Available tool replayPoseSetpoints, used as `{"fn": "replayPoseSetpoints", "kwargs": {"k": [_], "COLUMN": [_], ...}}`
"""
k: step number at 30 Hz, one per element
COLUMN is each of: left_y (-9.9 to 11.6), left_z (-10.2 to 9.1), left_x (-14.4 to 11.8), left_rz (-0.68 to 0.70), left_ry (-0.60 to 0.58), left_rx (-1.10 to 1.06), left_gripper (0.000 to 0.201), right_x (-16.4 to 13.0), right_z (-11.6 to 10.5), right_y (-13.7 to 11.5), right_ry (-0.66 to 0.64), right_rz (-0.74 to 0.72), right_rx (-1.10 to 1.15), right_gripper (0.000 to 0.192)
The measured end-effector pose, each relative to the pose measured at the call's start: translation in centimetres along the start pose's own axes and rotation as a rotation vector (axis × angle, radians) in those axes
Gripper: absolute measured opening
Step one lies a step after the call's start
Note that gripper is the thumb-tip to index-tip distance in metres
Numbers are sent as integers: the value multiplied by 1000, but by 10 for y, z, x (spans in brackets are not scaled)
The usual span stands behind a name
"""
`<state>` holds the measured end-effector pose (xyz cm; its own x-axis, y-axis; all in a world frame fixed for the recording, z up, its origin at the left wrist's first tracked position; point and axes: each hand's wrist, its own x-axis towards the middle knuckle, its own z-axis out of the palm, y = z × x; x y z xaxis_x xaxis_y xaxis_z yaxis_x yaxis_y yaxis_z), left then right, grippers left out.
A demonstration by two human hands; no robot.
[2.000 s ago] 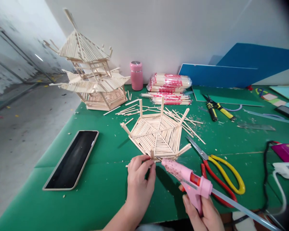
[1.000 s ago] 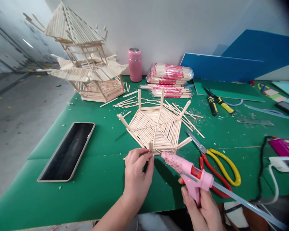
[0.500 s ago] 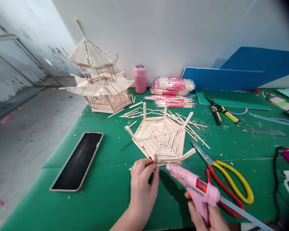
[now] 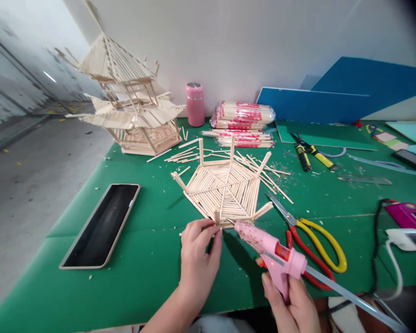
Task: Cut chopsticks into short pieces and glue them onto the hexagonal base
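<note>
Left hand (image 4: 198, 259) pinches a short stick (image 4: 197, 232) between thumb and fingertips, at the near edge of the stick panel (image 4: 225, 188); fingers closed on it. Right hand (image 4: 294, 300) is wrapped around the handle of the pink glue gun (image 4: 273, 254), nozzle pointing at the same near edge, just right of the left fingers.

Panel lies flat on the green counter (image 4: 142, 277), mid-scene, with short posts standing up at its corners. Judged light and stiff but fragile at the glued joints; best held by the rim between posts, not by the posts. The stick is thin and light; a pinch away from the end nearest the nozzle keeps the fingers off the hot tip.

Nearby: scissors (image 4: 315, 236) right of the panel, phone (image 4: 100, 225) to the left, stick tower (image 4: 128, 106) far left.
</note>
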<state>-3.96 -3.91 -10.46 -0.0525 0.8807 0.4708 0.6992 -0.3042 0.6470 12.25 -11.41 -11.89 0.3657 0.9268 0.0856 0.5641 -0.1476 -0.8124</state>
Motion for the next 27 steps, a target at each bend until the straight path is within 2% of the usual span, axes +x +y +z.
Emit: {"fn": "replayPoseSetpoints", "kwargs": {"k": [6,15,22,27], "left_y": [0,-2,1,1], "left_z": [1,2,0,0], "left_x": [1,-3,0,-1], "left_rz": [3,-10,-1,-1], "left_ry": [4,-6,6,27], "left_rx": [0,0,15,18], "left_gripper": [8,8,7,8], "right_x": [0,4,4,8], "right_z": [0,-11,-22,-43], "right_y": [-2,-22,-7,2], "right_ry": [-29,-76,-27,0], "right_rz": [75,173,160,197], "right_rx": [60,237,126,28], "right_gripper": [38,40,37,37]}}
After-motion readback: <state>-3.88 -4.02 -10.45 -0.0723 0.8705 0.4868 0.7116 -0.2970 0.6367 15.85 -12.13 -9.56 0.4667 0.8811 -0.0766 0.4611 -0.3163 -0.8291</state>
